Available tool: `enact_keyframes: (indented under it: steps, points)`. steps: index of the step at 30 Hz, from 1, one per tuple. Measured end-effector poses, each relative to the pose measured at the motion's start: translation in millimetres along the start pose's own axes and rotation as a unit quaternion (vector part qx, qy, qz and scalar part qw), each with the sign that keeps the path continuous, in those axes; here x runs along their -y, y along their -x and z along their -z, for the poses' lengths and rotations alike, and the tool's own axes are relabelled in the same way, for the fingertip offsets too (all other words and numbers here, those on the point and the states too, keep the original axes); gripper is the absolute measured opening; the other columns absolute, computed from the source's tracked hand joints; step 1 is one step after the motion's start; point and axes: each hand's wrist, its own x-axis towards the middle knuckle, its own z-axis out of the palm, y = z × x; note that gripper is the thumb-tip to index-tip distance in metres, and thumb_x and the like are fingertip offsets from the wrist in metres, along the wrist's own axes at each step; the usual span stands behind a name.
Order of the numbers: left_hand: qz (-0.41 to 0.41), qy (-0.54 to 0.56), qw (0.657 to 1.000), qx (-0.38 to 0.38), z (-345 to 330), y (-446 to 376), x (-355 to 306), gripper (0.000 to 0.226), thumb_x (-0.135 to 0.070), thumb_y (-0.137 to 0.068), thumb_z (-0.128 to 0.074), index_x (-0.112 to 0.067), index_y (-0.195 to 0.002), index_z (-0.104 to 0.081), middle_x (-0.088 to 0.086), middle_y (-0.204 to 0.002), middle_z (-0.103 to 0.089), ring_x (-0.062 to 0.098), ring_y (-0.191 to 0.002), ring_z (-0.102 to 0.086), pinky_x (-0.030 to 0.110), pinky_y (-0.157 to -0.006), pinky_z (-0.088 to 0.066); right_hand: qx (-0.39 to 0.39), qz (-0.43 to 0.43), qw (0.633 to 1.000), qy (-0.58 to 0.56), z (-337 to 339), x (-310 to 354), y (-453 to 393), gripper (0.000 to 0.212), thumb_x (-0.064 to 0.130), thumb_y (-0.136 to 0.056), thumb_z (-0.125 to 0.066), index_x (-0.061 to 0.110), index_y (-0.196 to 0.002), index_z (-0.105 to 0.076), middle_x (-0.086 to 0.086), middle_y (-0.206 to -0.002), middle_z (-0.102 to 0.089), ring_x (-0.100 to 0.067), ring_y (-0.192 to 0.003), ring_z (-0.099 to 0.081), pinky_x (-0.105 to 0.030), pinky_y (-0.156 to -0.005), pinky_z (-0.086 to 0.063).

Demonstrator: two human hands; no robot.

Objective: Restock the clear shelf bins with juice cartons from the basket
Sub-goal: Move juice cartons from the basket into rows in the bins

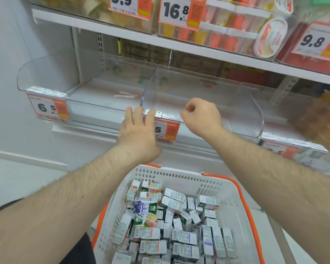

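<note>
Price tags (166,128) (orange) before bins (198,103)

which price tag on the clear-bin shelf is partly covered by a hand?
The middle price tag, under the bin divider. The left hand hides its first digit; the left "6.5" tag shows fully, and the right tag is blurred but uncovered.

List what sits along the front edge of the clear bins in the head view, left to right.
6.5 price tag → left hand, fingers flat on the bin edge → half-covered price tag → right hand, fingers curled, holding nothing visible → clear divider → blurred price tag.
</note>
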Motion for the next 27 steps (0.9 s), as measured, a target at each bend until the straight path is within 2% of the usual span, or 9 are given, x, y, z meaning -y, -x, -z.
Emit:
enact_keyframes:
  steps: [2,4,6,9,13,16,19,24,27]
  points:
    - [-0.044,-0.007,0.996,-0.076,-3,10,-4,0.073,-0.037,-0.077,-0.066,-0.016,-0.135,-0.027,0.011,-0.136,-0.028,0.031,-0.124,-0.029,0.038,-0.103,-0.033,-0.099,0.057,0.993,-0.036,-3,-10,28,0.011,0.023,-0.089,-0.059,0.014,-0.086,-0.064,0.0,-0.09,-0.066,-0.022,-0.084,-0.056,-0.033,-0.072,-0.043]
    - [-0.074,-0.009,0.996,-0.051,-14,19,-7,0.064,-0.041,-0.079,-0.064,-0.017,-0.129,-0.035,0.008,-0.128,-0.036,0.027,-0.118,-0.037,0.037,-0.098,-0.037,-0.107,0.09,0.989,-0.053,-14,-22,56,0.009,0.018,-0.085,-0.061,0.015,-0.078,-0.062,0.0,-0.081,-0.065,-0.019,-0.073,-0.051,-0.031,-0.066,-0.037]
    - [-0.08,-0.014,0.995,0.059,-31,26,-5,0.059,-0.043,-0.082,-0.063,-0.019,-0.13,-0.038,0.007,-0.131,-0.041,0.027,-0.121,-0.039,0.04,-0.099,-0.039,-0.051,0.078,0.994,-0.056,-31,-38,79,0.009,0.017,-0.084,-0.062,0.015,-0.075,-0.063,0.001,-0.077,-0.065,-0.018,-0.07,-0.051,-0.028,-0.064,-0.035]
    - [-0.072,-0.057,0.973,0.212,-62,27,4,0.054,-0.038,-0.084,-0.059,-0.021,-0.133,-0.043,0.007,-0.132,-0.048,0.028,-0.123,-0.044,0.039,-0.098,-0.041,0.056,0.005,0.997,-0.057,-58,-63,105,0.011,0.018,-0.084,-0.06,0.018,-0.074,-0.064,0.002,-0.077,-0.067,-0.019,-0.075,-0.058,-0.03,-0.067,-0.044]
    - [-0.066,-0.101,0.952,0.283,-99,22,15,0.05,-0.037,-0.088,-0.056,-0.021,-0.135,-0.047,0.008,-0.132,-0.053,0.029,-0.12,-0.049,0.041,-0.097,-0.045,0.145,-0.079,0.985,-0.051,-95,-90,126,0.014,0.018,-0.086,-0.058,0.022,-0.073,-0.06,0.002,-0.078,-0.065,-0.021,-0.077,-0.06,-0.03,-0.07,-0.051]
    - [-0.04,-0.06,0.951,0.3,-133,21,18,0.045,-0.025,-0.087,-0.055,-0.021,-0.132,-0.049,0.006,-0.128,-0.053,0.026,-0.114,-0.049,0.04,-0.091,-0.047,0.209,-0.132,0.969,-0.023,-126,-110,142,0.005,0.018,-0.085,-0.059,0.021,-0.086,-0.063,-0.001,-0.094,-0.066,-0.021,-0.085,-0.061,-0.03,-0.076,-0.051]
    - [-0.027,-0.034,0.951,0.307,-171,24,22,0.049,-0.021,-0.085,-0.056,-0.022,-0.134,-0.048,0.007,-0.129,-0.05,0.025,-0.115,-0.048,0.038,-0.091,-0.047,0.255,-0.138,0.957,0.026,-156,-126,155,0.024,0.02,-0.085,-0.062,0.019,-0.109,-0.065,-0.004,-0.11,-0.06,-0.022,-0.095,-0.061,-0.034,-0.085,-0.052]
    - [-0.054,-0.057,0.951,0.298,-222,29,31,0.061,-0.023,-0.085,-0.059,-0.022,-0.142,-0.038,0.008,-0.14,-0.043,0.027,-0.129,-0.041,0.042,-0.105,-0.04,0.312,-0.026,0.939,0.145,-196,-135,166,0.043,0.023,-0.09,-0.056,0.014,-0.133,-0.053,-0.01,-0.132,-0.05,-0.028,-0.123,-0.047,-0.04,-0.107,-0.038]
    - [-0.074,-0.073,0.95,0.293,-247,31,35,0.063,-0.03,-0.084,-0.061,-0.027,-0.143,-0.037,0.005,-0.138,-0.04,0.026,-0.132,-0.034,0.041,-0.109,-0.033,0.31,0.019,0.935,0.168,-218,-133,165,0.043,0.019,-0.091,-0.05,0.011,-0.134,-0.048,-0.011,-0.136,-0.047,-0.03,-0.127,-0.042,-0.04,-0.107,-0.033]
